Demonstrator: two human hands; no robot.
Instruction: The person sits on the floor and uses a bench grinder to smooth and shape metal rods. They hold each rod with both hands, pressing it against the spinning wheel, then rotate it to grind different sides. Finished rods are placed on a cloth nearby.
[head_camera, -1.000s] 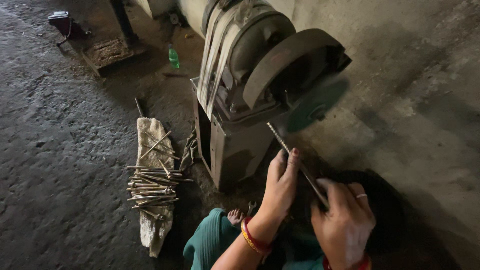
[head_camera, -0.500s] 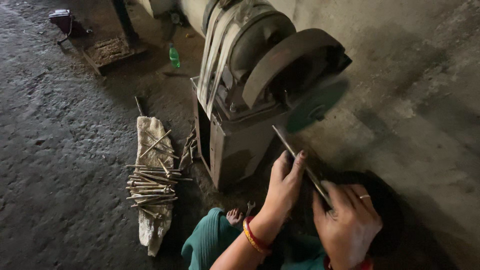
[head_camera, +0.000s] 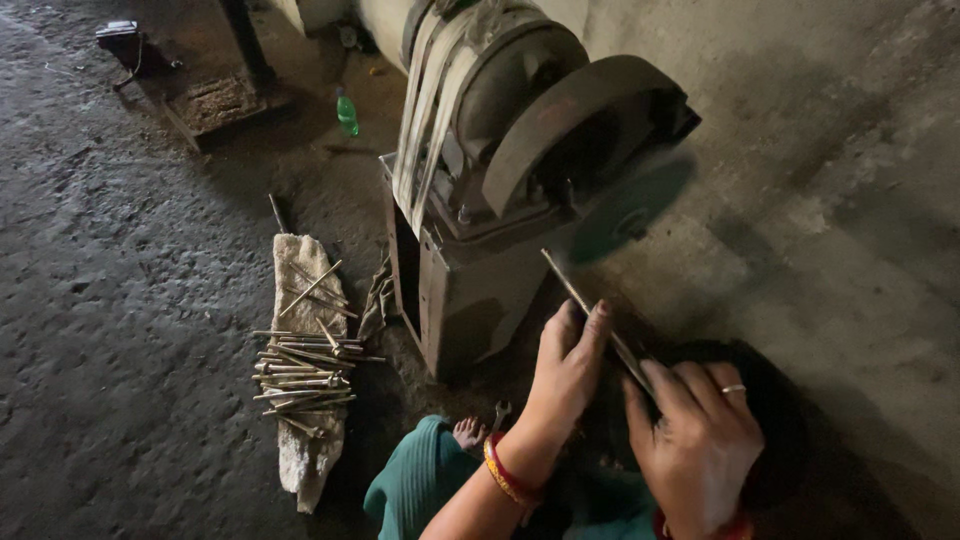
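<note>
We had both hands closed on the metal rod (head_camera: 585, 305): left hand (head_camera: 566, 370) steadying, right hand (head_camera: 700, 445) gripping. Tip sat near the green grinding wheel (head_camera: 630, 208); grinding step, needs steady feed.

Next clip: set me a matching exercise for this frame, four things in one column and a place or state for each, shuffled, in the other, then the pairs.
Things:
1. metal rod
2. green grinding wheel
3. pile of rods
4. green bottle

Places or states:
A. lying on a pale cloth on the floor
B. on the floor far behind the machine
C. held in both hands, the left hand and the right hand
D. mounted under a curved guard on the machine

Pairs: 1-C, 2-D, 3-A, 4-B
</note>
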